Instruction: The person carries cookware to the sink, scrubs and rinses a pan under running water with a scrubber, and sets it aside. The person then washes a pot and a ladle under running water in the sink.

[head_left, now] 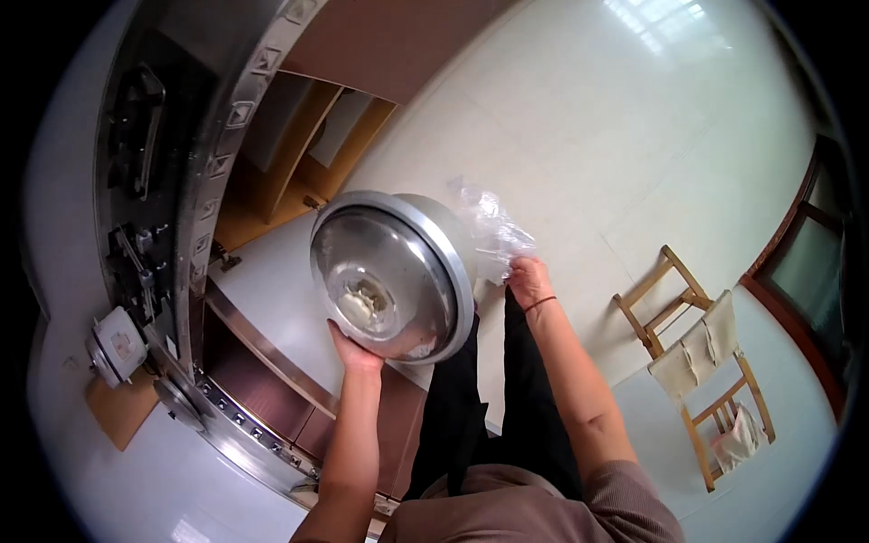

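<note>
Both hands grip: the left hand (360, 353) a metal pot (394, 271) by its near edge, the right hand (528, 276) a clear plastic bag (493, 228).

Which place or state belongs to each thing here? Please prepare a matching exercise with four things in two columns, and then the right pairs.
Things:
1. metal pot
2. clear plastic bag
3. wooden-framed chair
4. cabinet

Places or states:
A. on the floor, at the picture's right
B. open, its inside visible
C. held up by the left hand
D. pinched in the right hand

Pairs: 1-C, 2-D, 3-A, 4-B
</note>
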Demonstrator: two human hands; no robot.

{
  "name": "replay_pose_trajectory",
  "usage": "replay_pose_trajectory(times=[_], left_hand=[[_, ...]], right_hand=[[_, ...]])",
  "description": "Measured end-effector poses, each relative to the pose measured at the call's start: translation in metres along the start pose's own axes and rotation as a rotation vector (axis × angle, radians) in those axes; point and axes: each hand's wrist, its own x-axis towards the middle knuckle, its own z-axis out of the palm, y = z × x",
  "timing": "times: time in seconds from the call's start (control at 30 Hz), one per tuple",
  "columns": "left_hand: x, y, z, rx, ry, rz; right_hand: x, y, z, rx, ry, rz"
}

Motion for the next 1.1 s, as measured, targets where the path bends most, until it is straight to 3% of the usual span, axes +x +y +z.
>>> replay_pose_trajectory(times=[0.1, 0.33, 0.47, 0.57, 0.67, 1.1], left_hand=[[0.057, -0.005, -0.031, -0.018, -0.028, -0.002], [0.111, 0.04, -0.003, -0.01, 0.04, 0.168], [0.151, 0.088, -0.011, 0.019, -0.135, 0.19], [0.173, 0.117, -0.005, -0.057, 0.081, 0.288], [0.217, 0.153, -0.034, -0.266, 0.051, 0.287], [0.297, 0.255, 0.065, -0.462, -0.166, 0.385]], right_hand=[[0.01, -0.006, -0.018, 0.0, -0.064, -0.12], [0.014, 0.018, -0.038, 0.11, 0.035, -0.149], [0.018, 0.044, -0.048, 0.156, 0.079, -0.11], [0.012, 0.057, -0.032, 0.197, 0.04, -0.088], [0.013, 0.066, -0.026, 0.209, 0.021, -0.062], [-0.022, 0.05, 0.084, 0.061, -0.204, -0.015]])
